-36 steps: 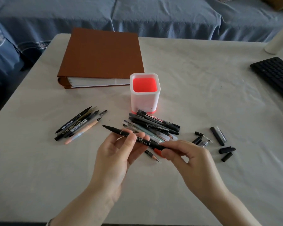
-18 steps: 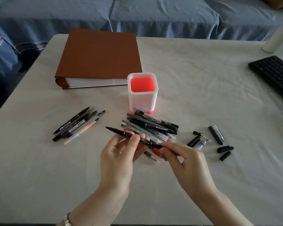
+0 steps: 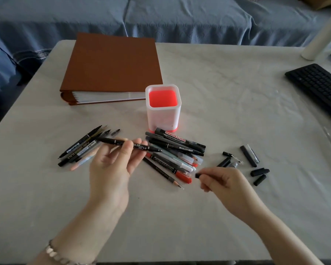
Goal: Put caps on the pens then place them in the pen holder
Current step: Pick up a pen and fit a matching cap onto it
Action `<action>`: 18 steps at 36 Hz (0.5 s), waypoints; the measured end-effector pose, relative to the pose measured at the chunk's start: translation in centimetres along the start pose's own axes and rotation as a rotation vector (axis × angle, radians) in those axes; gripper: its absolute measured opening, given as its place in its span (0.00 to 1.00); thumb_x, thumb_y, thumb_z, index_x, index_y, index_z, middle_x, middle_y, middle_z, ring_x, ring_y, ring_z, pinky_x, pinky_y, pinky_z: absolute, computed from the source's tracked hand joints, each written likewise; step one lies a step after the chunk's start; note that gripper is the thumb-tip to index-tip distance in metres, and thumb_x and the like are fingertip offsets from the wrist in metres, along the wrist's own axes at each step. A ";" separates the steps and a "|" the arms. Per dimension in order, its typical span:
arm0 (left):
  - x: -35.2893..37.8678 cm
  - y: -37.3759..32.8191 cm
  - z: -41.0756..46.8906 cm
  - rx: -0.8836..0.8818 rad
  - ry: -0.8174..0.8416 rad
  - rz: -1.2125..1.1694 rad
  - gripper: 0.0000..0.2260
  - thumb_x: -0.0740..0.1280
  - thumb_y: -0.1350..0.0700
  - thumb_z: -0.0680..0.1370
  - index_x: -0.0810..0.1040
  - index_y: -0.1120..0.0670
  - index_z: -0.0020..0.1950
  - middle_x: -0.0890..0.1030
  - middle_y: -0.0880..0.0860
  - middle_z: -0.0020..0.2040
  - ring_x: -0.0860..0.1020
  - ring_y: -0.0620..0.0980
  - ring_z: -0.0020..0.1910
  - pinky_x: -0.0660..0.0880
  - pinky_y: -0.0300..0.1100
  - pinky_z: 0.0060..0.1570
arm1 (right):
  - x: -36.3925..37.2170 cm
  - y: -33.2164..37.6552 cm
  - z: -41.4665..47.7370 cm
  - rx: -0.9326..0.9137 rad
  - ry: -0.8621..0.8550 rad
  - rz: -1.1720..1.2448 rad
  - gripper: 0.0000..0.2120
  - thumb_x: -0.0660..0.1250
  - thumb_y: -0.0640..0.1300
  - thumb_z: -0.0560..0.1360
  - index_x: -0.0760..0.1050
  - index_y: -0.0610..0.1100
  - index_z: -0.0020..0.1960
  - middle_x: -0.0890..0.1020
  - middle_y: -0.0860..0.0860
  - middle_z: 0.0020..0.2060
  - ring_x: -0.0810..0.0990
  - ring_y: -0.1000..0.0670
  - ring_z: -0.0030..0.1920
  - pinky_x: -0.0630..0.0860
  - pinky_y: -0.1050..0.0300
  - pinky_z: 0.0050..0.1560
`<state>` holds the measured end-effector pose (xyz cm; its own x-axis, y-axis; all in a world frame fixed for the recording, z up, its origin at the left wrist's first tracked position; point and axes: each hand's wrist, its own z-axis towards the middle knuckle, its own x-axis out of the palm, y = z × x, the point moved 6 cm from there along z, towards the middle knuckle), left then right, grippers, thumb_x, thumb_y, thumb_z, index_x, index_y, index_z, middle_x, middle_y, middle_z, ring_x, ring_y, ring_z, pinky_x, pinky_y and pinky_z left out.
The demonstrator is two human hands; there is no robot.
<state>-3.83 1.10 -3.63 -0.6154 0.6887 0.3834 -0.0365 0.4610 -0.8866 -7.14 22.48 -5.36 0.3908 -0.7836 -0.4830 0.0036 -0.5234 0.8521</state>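
Note:
My left hand (image 3: 114,165) holds a thin black pen (image 3: 141,147) level above the table, its bare tip pointing right. My right hand (image 3: 221,181) pinches a small black cap (image 3: 197,175), apart from the pen and lower right of it. A white pen holder with a red inside (image 3: 162,111) stands behind a pile of pens (image 3: 177,150), with nothing in it. A second group of pens (image 3: 80,150) lies to the left, partly behind my left hand. Several loose caps (image 3: 252,161) lie to the right.
A brown binder (image 3: 113,64) lies behind the holder at the back left. A black keyboard (image 3: 319,87) sits at the right edge, a white roll (image 3: 321,39) behind it. A blue-covered sofa (image 3: 161,18) runs along the far side of the table.
Both hands were on the pen, my right at its right end. My right hand has pulled away to the right with a cap; my left has carried the pen left and up.

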 end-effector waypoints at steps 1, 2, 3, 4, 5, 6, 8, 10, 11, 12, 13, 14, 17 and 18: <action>-0.2 -0.1 0.2 -0.010 0.013 0.014 0.08 0.62 0.65 0.76 0.74 0.57 0.39 0.84 0.51 0.34 0.83 0.49 0.38 0.79 0.37 0.38 | -0.7 -1.0 0.0 0.016 -0.048 -0.102 0.12 0.65 0.39 0.73 0.77 0.55 0.37 0.79 0.60 0.26 0.76 0.62 0.32 0.70 0.73 0.37; -0.4 0.0 0.3 -0.021 0.026 0.037 0.07 0.62 0.65 0.76 0.74 0.57 0.39 0.84 0.51 0.34 0.83 0.49 0.38 0.79 0.37 0.37 | -1.8 -1.9 0.0 0.017 -0.124 -0.194 0.10 0.66 0.39 0.73 0.78 0.54 0.38 0.78 0.60 0.27 0.76 0.63 0.34 0.69 0.74 0.37; -0.4 0.2 0.2 -0.033 0.036 0.061 0.07 0.63 0.65 0.76 0.74 0.57 0.39 0.84 0.52 0.34 0.83 0.48 0.38 0.79 0.37 0.37 | -2.8 -2.6 -0.1 0.008 -0.202 -0.278 0.08 0.67 0.39 0.72 0.80 0.51 0.41 0.78 0.60 0.31 0.75 0.62 0.36 0.67 0.73 0.37; -0.4 0.6 0.0 -0.050 0.044 0.080 0.06 0.63 0.65 0.75 0.75 0.57 0.39 0.84 0.52 0.34 0.83 0.48 0.38 0.79 0.37 0.36 | -3.8 -3.2 -0.1 0.007 -0.261 -0.365 0.07 0.68 0.38 0.71 0.81 0.49 0.43 0.78 0.59 0.34 0.74 0.60 0.37 0.66 0.71 0.38; -0.3 1.0 -0.3 -0.070 0.049 0.088 0.06 0.63 0.65 0.75 0.75 0.57 0.39 0.83 0.52 0.34 0.83 0.48 0.37 0.79 0.37 0.36 | -4.5 -3.9 0.0 0.021 -0.293 -0.441 0.07 0.69 0.37 0.71 0.81 0.47 0.45 0.77 0.56 0.36 0.73 0.59 0.39 0.64 0.68 0.40; -0.2 1.4 -0.5 -0.091 0.051 0.090 0.07 0.63 0.66 0.75 0.75 0.57 0.38 0.83 0.52 0.34 0.83 0.48 0.36 0.79 0.37 0.35 | -5.2 -4.7 0.0 0.046 -0.305 -0.495 0.07 0.69 0.37 0.71 0.81 0.47 0.45 0.76 0.55 0.38 0.74 0.54 0.42 0.64 0.64 0.43; -0.1 2.1 -1.0 -0.124 0.044 0.090 0.07 0.64 0.66 0.75 0.75 0.57 0.38 0.83 0.54 0.35 0.82 0.48 0.36 0.79 0.38 0.35 | -5.9 -5.9 0.3 0.092 -0.293 -0.550 0.07 0.68 0.37 0.71 0.81 0.47 0.46 0.76 0.55 0.40 0.74 0.46 0.47 0.64 0.60 0.45; 0.0 2.6 -1.3 -0.143 0.034 0.103 0.08 0.64 0.65 0.75 0.75 0.57 0.37 0.83 0.55 0.36 0.82 0.49 0.36 0.80 0.38 0.36 | -6.1 -6.3 0.7 0.099 -0.275 -0.573 0.07 0.67 0.38 0.71 0.81 0.46 0.48 0.75 0.55 0.41 0.73 0.45 0.50 0.63 0.60 0.46; 0.1 2.8 -1.4 -0.149 0.035 0.105 0.07 0.64 0.65 0.75 0.75 0.57 0.37 0.83 0.56 0.37 0.82 0.49 0.36 0.80 0.38 0.36 | -6.1 -6.2 1.0 0.093 -0.277 -0.578 0.08 0.67 0.38 0.72 0.80 0.45 0.49 0.75 0.54 0.42 0.73 0.45 0.52 0.63 0.60 0.46; 0.2 2.9 -1.5 -0.154 0.038 0.105 0.07 0.64 0.65 0.74 0.75 0.57 0.37 0.82 0.56 0.37 0.82 0.49 0.36 0.80 0.39 0.37 | -6.2 -6.1 1.3 0.083 -0.286 -0.575 0.08 0.67 0.39 0.72 0.80 0.44 0.50 0.76 0.52 0.43 0.72 0.45 0.53 0.63 0.60 0.47; 0.2 2.9 -1.6 -0.157 0.042 0.107 0.07 0.64 0.65 0.74 0.76 0.57 0.37 0.82 0.57 0.38 0.82 0.49 0.37 0.80 0.39 0.37 | -6.3 -5.8 1.7 0.068 -0.299 -0.563 0.08 0.67 0.39 0.72 0.80 0.43 0.51 0.77 0.50 0.45 0.72 0.44 0.54 0.63 0.59 0.47; 0.3 2.9 -1.7 -0.159 0.045 0.112 0.07 0.64 0.65 0.74 0.76 0.57 0.37 0.83 0.57 0.38 0.82 0.49 0.37 0.80 0.39 0.37 | -6.4 -5.6 2.2 0.052 -0.312 -0.550 0.08 0.66 0.39 0.73 0.80 0.43 0.51 0.78 0.49 0.46 0.72 0.44 0.54 0.63 0.59 0.48; 0.4 2.9 -1.9 -0.163 0.047 0.122 0.07 0.64 0.65 0.74 0.76 0.57 0.37 0.83 0.57 0.38 0.82 0.49 0.37 0.80 0.40 0.38 | -6.5 -5.2 3.8 0.031 -0.323 -0.557 0.08 0.65 0.38 0.74 0.80 0.42 0.51 0.78 0.48 0.48 0.72 0.44 0.55 0.64 0.58 0.47; 0.4 2.8 -1.9 -0.164 0.045 0.122 0.07 0.64 0.65 0.74 0.76 0.57 0.37 0.83 0.56 0.38 0.82 0.49 0.37 0.80 0.40 0.39 | -6.4 -5.1 4.3 0.034 -0.319 -0.567 0.09 0.64 0.38 0.74 0.80 0.42 0.52 0.78 0.47 0.48 0.72 0.44 0.56 0.65 0.57 0.47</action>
<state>-2.66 3.71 -5.50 -0.5711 0.7677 0.2907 0.1671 0.4555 -0.8744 -13.65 28.75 -7.46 0.0445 -0.4406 -0.8966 0.0977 -0.8913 0.4428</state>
